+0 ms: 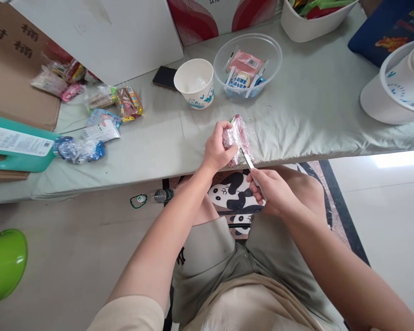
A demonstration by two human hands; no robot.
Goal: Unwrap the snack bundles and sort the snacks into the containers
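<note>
A pink snack packet point(240, 133) in shiny clear wrapping lies near the front edge of the cloth-covered surface. My left hand point(220, 148) grips its left side, thumb and fingers closed on the wrapping. In my right hand point(271, 189) is a slim silver tool point(249, 162), which looks like a utility knife or tweezers. Its tip touches the packet's wrapping just right of my left thumb. Behind the packet stand a white paper cup point(194, 83) and a clear plastic bowl point(276, 57) with several wrapped snacks point(245, 64) inside.
Several snack packets point(129, 103) lie at the left, near a teal box point(17, 142). A dark phone point(164, 77) rests behind the cup. White tubs stand at the back right point(298, 23) and right point(372, 103). On the floor are a plastic bottle point(163, 196) and a green bin point(7, 264).
</note>
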